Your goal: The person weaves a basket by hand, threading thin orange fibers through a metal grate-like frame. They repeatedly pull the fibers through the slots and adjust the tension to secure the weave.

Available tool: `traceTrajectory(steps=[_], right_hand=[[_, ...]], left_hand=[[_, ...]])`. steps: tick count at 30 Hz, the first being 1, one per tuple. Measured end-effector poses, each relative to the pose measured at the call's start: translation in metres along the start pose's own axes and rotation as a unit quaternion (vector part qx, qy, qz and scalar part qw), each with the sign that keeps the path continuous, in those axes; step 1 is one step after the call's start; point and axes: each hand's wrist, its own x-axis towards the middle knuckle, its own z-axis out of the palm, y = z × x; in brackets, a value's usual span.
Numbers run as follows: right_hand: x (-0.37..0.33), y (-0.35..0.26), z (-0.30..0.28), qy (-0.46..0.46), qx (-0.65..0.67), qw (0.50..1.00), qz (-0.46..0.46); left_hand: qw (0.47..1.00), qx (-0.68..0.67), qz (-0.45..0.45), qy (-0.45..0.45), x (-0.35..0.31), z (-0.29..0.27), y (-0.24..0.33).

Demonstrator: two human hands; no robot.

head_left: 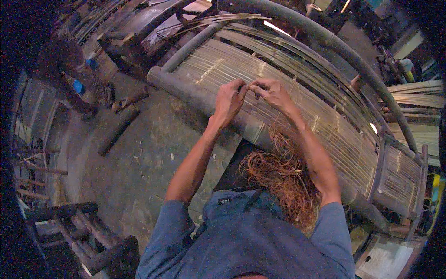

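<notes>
My left hand (229, 99) and my right hand (275, 96) meet, fingertips nearly touching, over the slatted seat of a bamboo bench (223, 83). Each has its thumb and fingers pinched together. Whatever lies between them is too thin or small to make out. Pale bindings cross the narrow slats in rows. A loose tangle of reddish-brown fibre (278, 174) rests on my lap beneath my right forearm, and some strands reach up toward the bench's thick front pole (195, 97).
Curved bamboo poles (353, 56) form the bench's far side. Short dark bamboo pieces (119, 131) lie on the floor to the left. A low bamboo frame (83, 237) stands at lower left. Split strips (413, 100) are stacked at right. Another person's legs (76, 86) show at far left.
</notes>
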Motion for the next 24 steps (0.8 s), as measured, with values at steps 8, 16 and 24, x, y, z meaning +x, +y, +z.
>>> traceTrajectory(steps=[8, 16, 24], right_hand=[[-0.031, -0.01, -0.042, 0.22, -0.175, 0.952, -0.122], [-0.105, -0.06, -0.068, 0.206, -0.16, 0.964, 0.049], [-0.132, -0.058, -0.057, 0.18, -0.124, 0.971, 0.099]], left_hand=[[0.962, -0.158, -0.113, -0.194, -0.039, -0.066, -0.012], [0.948, -0.157, -0.209, -0.184, -0.105, -0.121, -0.018], [0.97, -0.066, -0.174, -0.153, -0.131, -0.126, -0.01]])
